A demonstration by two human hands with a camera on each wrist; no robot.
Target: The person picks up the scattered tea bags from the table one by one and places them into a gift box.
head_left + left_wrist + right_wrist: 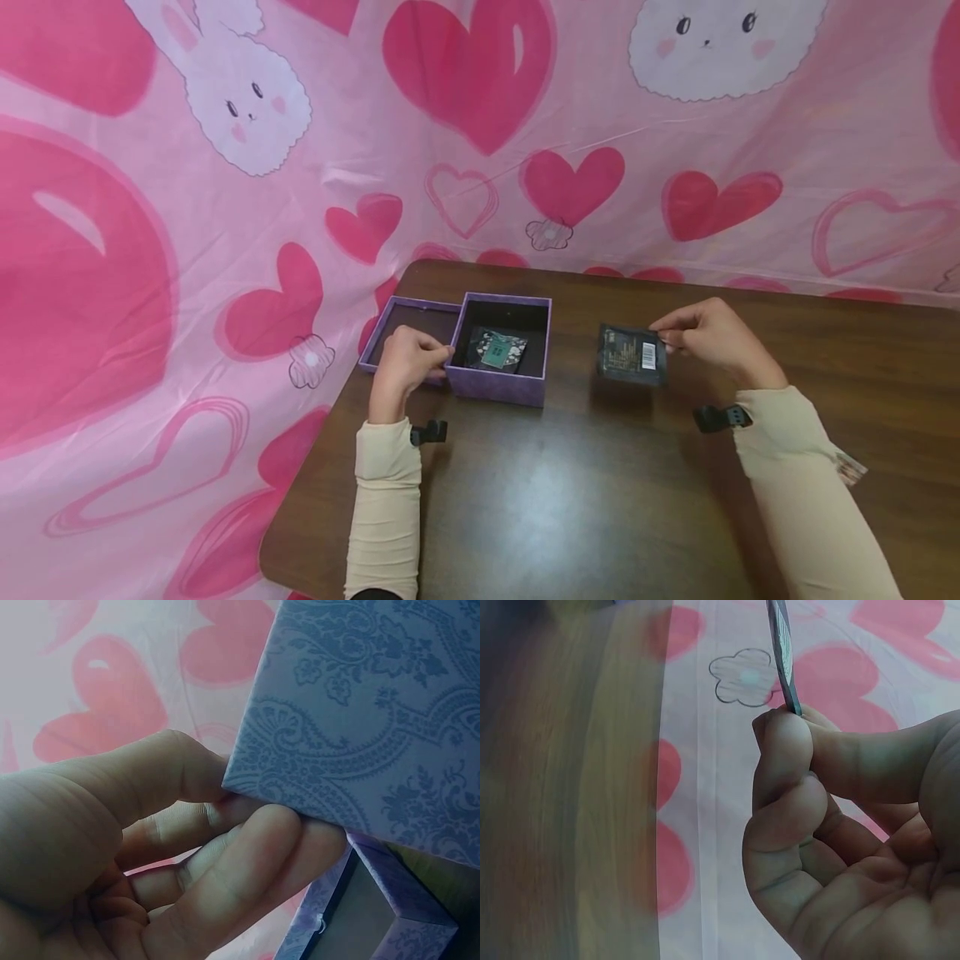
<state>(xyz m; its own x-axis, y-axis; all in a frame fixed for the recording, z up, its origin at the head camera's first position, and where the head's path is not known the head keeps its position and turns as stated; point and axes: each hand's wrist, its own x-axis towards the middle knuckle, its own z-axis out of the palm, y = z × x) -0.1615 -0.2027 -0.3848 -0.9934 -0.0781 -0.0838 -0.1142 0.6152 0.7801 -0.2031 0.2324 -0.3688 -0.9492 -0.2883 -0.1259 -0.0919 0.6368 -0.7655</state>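
Observation:
An uncovered purple patterned box (498,390) with a dark inside stands on the table. A small packet (498,351) with a green label and a black-and-white pattern lies in it. My left hand (408,360) grips the box's near left corner, thumb and fingertips at the edge; the left wrist view shows the patterned box wall (337,735) up close. Right of the box, my right hand (708,337) pinches a flat black packet (621,357) by its edge, barcode side facing me, with a shadow under it. The right wrist view catches the black packet (781,652) edge-on.
A shallow purple box lid (422,317) lies inside up at the left, beside the box. A small picture card (851,468) shows partly behind the right sleeve. Pink heart-print cloth (480,192) hangs behind the brown table (525,517).

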